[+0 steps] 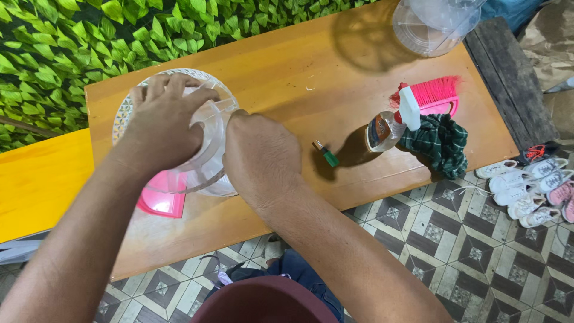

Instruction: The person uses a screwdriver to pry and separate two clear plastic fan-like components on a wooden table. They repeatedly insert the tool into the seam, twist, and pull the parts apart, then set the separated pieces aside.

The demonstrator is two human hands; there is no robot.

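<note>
The left hand (pixel 164 122) lies spread, palm down, on top of a clear plastic container (pixel 206 161) at the 9 o'clock end of the wooden tabletop (pixel 287 78). The right hand (pixel 260 158) presses against the container's 3 o'clock side, fingers curled; what they pinch cannot be told. A pink dustpan (pixel 161 203) lies under the container at 7 o'clock. Toward 3 o'clock lie a small green bottle (pixel 326 154), a spray bottle (pixel 388 125), a pink brush (pixel 433 93) and a green checked cloth (pixel 442 143).
</note>
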